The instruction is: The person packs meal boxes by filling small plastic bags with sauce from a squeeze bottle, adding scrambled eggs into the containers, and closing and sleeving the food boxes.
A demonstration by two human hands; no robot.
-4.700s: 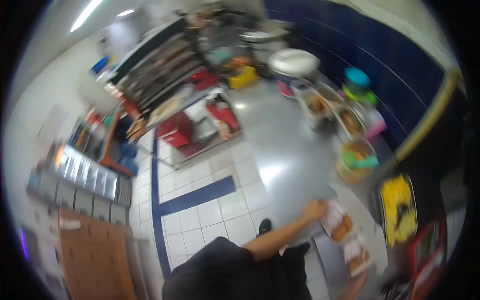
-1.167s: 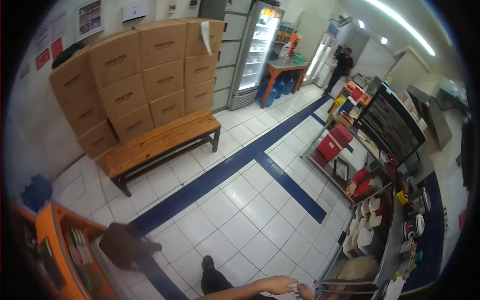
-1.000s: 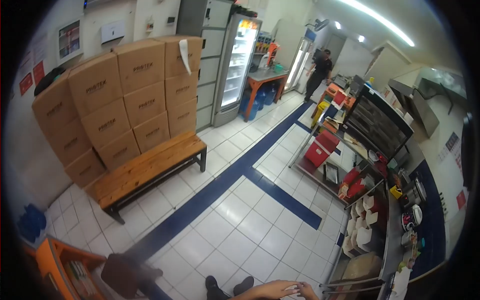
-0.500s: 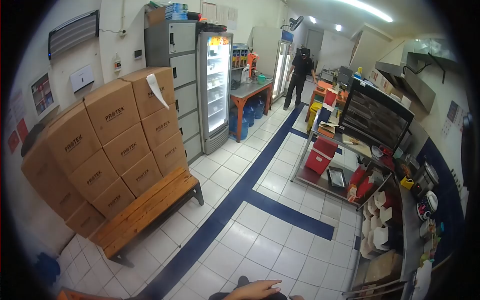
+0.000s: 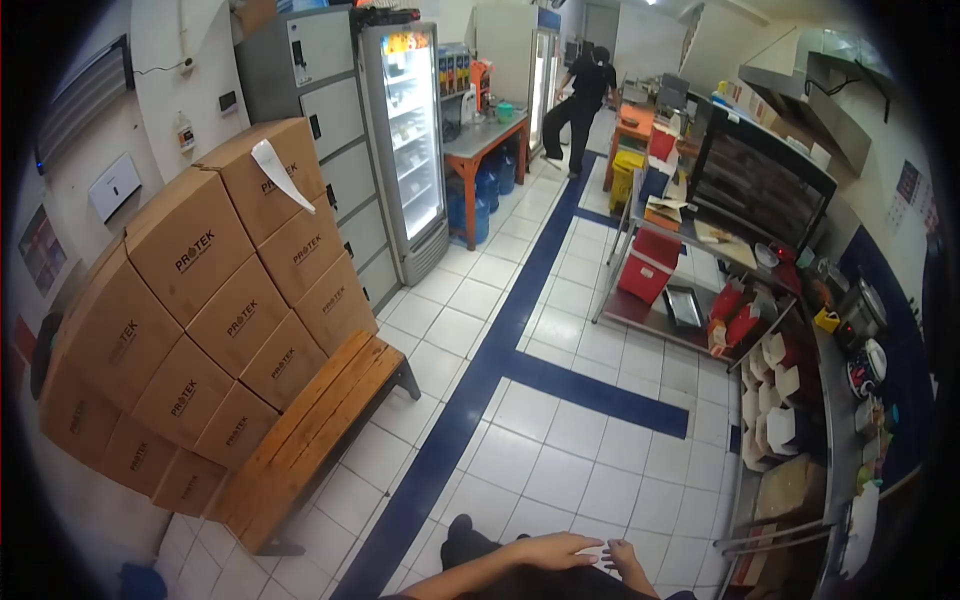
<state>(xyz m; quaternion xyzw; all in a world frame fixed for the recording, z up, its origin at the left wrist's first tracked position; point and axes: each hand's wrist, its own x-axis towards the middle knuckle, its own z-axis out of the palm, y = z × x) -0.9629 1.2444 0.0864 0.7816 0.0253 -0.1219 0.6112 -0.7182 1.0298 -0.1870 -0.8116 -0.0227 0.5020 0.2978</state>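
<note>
At the bottom of the head view, my left hand (image 5: 560, 550) reaches in front of my body, its fingers stretched out to the right. Just beside it, my right hand (image 5: 625, 560) has its fingers slightly apart and points up toward the left one. A small gap shows between the two hands, and neither holds anything. Below them are my dark clothes and a dark shoe (image 5: 459, 530) on the white tiled floor (image 5: 520, 425).
Cardboard boxes (image 5: 185, 250) are stacked on the left behind a wooden bench (image 5: 300, 430). Beyond stand grey lockers (image 5: 335, 130) and a lit display fridge (image 5: 405, 140). A metal shelf unit (image 5: 660, 325) and counter line the right. Farther off is a person in black (image 5: 585, 100).
My view has shifted, and my right hand has come up into sight beside my left. The person in the distance has turned away, with one leg lifted.
</note>
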